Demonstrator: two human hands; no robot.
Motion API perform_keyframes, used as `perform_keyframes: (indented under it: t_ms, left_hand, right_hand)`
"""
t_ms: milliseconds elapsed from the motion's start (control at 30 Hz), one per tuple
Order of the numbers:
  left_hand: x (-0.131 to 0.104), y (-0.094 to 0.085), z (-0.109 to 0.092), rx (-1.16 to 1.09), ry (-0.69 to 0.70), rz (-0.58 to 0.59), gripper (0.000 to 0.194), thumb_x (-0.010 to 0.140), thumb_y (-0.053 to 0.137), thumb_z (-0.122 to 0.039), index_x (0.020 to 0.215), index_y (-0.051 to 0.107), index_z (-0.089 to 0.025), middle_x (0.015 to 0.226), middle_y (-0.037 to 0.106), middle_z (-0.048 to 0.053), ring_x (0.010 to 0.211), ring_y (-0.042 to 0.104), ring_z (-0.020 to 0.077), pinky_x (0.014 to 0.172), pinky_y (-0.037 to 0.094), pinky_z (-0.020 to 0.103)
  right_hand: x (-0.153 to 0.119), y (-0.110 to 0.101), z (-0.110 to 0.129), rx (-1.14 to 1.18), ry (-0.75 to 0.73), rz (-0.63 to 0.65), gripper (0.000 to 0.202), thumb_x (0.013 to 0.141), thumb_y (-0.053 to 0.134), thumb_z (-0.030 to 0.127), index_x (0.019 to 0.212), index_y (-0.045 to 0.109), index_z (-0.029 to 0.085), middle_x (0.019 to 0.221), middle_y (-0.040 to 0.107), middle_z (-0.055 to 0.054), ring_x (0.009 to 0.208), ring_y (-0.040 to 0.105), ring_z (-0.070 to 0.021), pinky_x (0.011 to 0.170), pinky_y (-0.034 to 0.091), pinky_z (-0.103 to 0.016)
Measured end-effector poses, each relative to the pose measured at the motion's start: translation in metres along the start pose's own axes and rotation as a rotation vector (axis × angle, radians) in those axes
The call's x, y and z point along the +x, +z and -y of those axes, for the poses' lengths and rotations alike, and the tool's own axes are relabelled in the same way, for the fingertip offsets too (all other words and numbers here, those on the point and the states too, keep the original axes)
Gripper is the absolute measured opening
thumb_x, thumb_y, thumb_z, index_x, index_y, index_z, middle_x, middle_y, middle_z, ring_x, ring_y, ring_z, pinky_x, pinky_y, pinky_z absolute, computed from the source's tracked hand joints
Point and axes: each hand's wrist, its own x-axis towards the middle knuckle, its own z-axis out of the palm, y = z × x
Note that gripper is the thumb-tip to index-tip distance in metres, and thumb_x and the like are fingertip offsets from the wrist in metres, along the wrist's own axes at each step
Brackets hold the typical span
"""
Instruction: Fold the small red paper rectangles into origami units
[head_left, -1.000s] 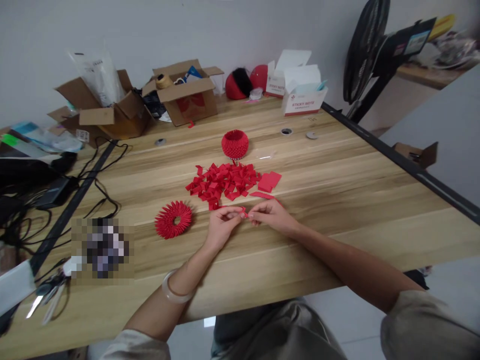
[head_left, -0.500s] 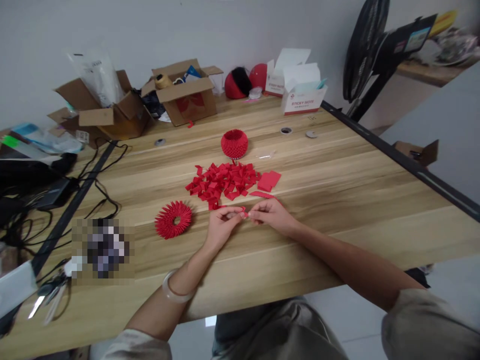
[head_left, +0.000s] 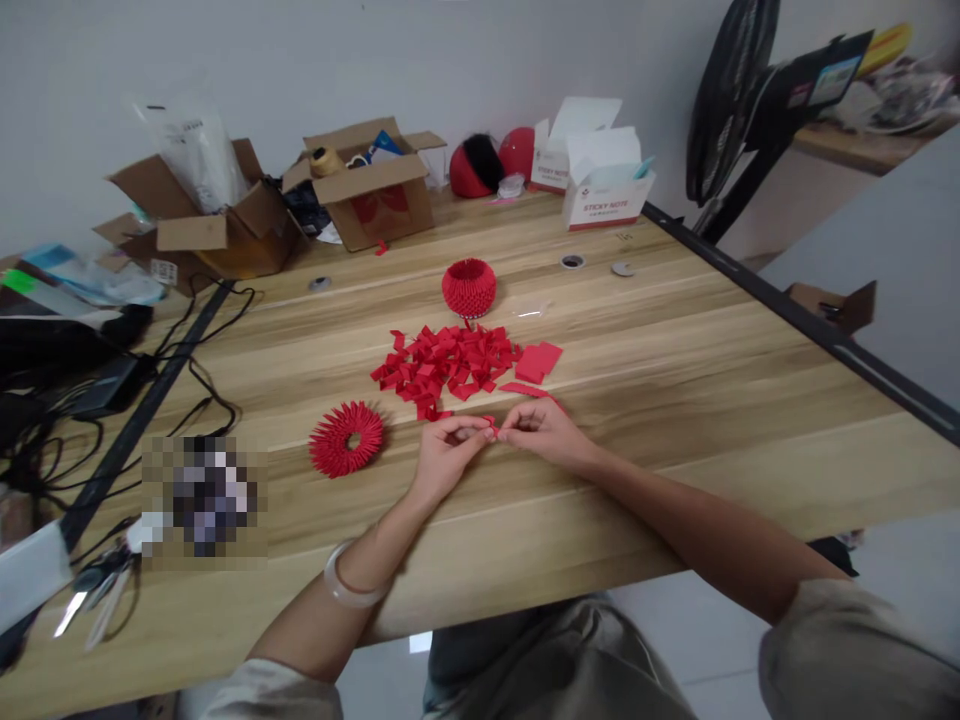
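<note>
Between my fingertips is a small folded piece of red paper (head_left: 490, 421), mostly covered by the fingers. My left hand (head_left: 444, 452) pinches it from the left, thumb and forefinger together. From the right, my right hand (head_left: 551, 436) grips its edge with thumb and fingertips closed. Just beyond the hands lies a loose pile of folded red paper pieces (head_left: 450, 360). A few flat red paper sheets (head_left: 537, 362) and a narrow red strip (head_left: 523, 389) are at its right. A spiky red paper ring (head_left: 330, 446) rests left of my left hand.
A round red paper bowl (head_left: 469, 290) stands behind the pile. Cardboard boxes (head_left: 384, 212) and sticky note boxes (head_left: 606, 200) line the back. Black cables (head_left: 196, 375) and scissors (head_left: 105, 590) lie on the left; a black fan (head_left: 727, 110) stands at right.
The fingertips have shifted very slightly around the small red paper piece, and the right fingers have changed their bend a little. The other things lie where they were.
</note>
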Motion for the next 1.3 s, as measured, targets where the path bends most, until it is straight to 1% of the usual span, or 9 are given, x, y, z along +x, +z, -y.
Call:
perform_keyframes:
  t_ms: [100, 200, 267, 433, 700, 833, 1000, 1133, 1300]
  left_hand:
    - [-0.001, 0.001, 0.001, -0.010, 0.004, 0.033, 0.016, 0.059, 0.075, -0.024, 0.069, 0.068, -0.013, 0.061, 0.069, 0.005, 0.056, 0.061, 0.0132, 0.057, 0.048, 0.024]
    - [-0.002, 0.003, 0.001, 0.003, -0.003, 0.079, 0.014, 0.059, 0.074, -0.021, 0.067, 0.067, -0.013, 0.064, 0.070, 0.005, 0.057, 0.062, 0.0135, 0.058, 0.048, 0.024]
    - [-0.002, 0.004, 0.000, 0.020, 0.004, 0.095, 0.013, 0.059, 0.073, -0.020, 0.067, 0.066, -0.013, 0.064, 0.070, 0.005, 0.057, 0.062, 0.0130, 0.057, 0.047, 0.023]
    - [-0.003, 0.004, 0.003, 0.069, 0.031, 0.076, 0.012, 0.062, 0.071, -0.021, 0.070, 0.067, -0.013, 0.065, 0.070, 0.006, 0.058, 0.062, 0.0137, 0.058, 0.048, 0.023]
    - [-0.011, 0.004, 0.000, 0.416, 0.269, 0.009, 0.013, 0.068, 0.065, -0.023, 0.077, 0.073, -0.017, 0.064, 0.070, 0.004, 0.055, 0.058, 0.0135, 0.058, 0.046, 0.024]
    - [-0.011, 0.003, 0.000, 0.477, 0.303, -0.031, 0.014, 0.068, 0.064, -0.021, 0.078, 0.074, -0.018, 0.064, 0.070, 0.004, 0.053, 0.058, 0.0130, 0.057, 0.046, 0.023]
    - [-0.007, 0.000, 0.007, 0.354, 0.211, 0.005, 0.018, 0.071, 0.064, -0.025, 0.084, 0.073, -0.015, 0.074, 0.072, 0.008, 0.063, 0.064, 0.0165, 0.064, 0.050, 0.027]
    - [-0.006, 0.001, 0.006, 0.284, 0.193, 0.037, 0.016, 0.070, 0.066, -0.024, 0.081, 0.073, -0.015, 0.075, 0.073, 0.008, 0.063, 0.065, 0.0166, 0.063, 0.052, 0.027]
    - [-0.006, 0.002, 0.004, 0.247, 0.188, 0.026, 0.011, 0.068, 0.068, -0.022, 0.076, 0.071, -0.015, 0.074, 0.073, 0.007, 0.065, 0.067, 0.0169, 0.065, 0.054, 0.027]
  right_hand:
    - [-0.001, 0.000, 0.003, 0.029, -0.021, 0.002, 0.024, 0.069, 0.067, 0.036, 0.066, 0.063, 0.013, 0.057, 0.061, 0.000, 0.053, 0.055, -0.0086, 0.054, 0.044, -0.022]
    - [-0.001, 0.001, 0.002, 0.102, -0.046, -0.036, 0.025, 0.066, 0.070, 0.035, 0.076, 0.064, 0.014, 0.068, 0.066, -0.002, 0.062, 0.061, -0.0109, 0.063, 0.049, -0.025]
    - [0.000, 0.001, 0.000, 0.104, -0.048, -0.051, 0.025, 0.063, 0.072, 0.034, 0.075, 0.064, 0.013, 0.067, 0.066, -0.002, 0.063, 0.062, -0.0115, 0.065, 0.050, -0.025]
    - [0.000, 0.002, -0.003, 0.065, -0.042, -0.088, 0.020, 0.063, 0.070, 0.032, 0.069, 0.064, 0.013, 0.062, 0.066, -0.002, 0.058, 0.061, -0.0107, 0.060, 0.051, -0.024]
    - [-0.002, 0.008, -0.011, -0.027, -0.069, -0.185, 0.015, 0.062, 0.068, 0.028, 0.066, 0.062, 0.016, 0.062, 0.066, -0.002, 0.056, 0.061, -0.0128, 0.057, 0.050, -0.025]
    - [-0.001, 0.004, -0.006, 0.036, -0.051, -0.124, 0.016, 0.065, 0.069, 0.030, 0.070, 0.066, 0.016, 0.068, 0.068, -0.004, 0.061, 0.063, -0.0133, 0.061, 0.051, -0.026]
    - [0.005, -0.005, -0.004, 0.190, 0.048, 0.025, 0.020, 0.062, 0.072, 0.030, 0.073, 0.069, 0.014, 0.062, 0.067, -0.001, 0.057, 0.059, -0.0089, 0.061, 0.049, -0.023]
    - [0.006, -0.006, -0.005, 0.274, 0.120, 0.042, 0.022, 0.056, 0.077, 0.029, 0.068, 0.067, 0.013, 0.057, 0.064, 0.001, 0.053, 0.055, -0.0069, 0.056, 0.045, -0.021]
    - [0.004, -0.004, -0.002, 0.219, 0.108, 0.050, 0.018, 0.059, 0.075, 0.026, 0.066, 0.064, 0.013, 0.056, 0.062, 0.003, 0.052, 0.053, -0.0059, 0.055, 0.042, -0.020]
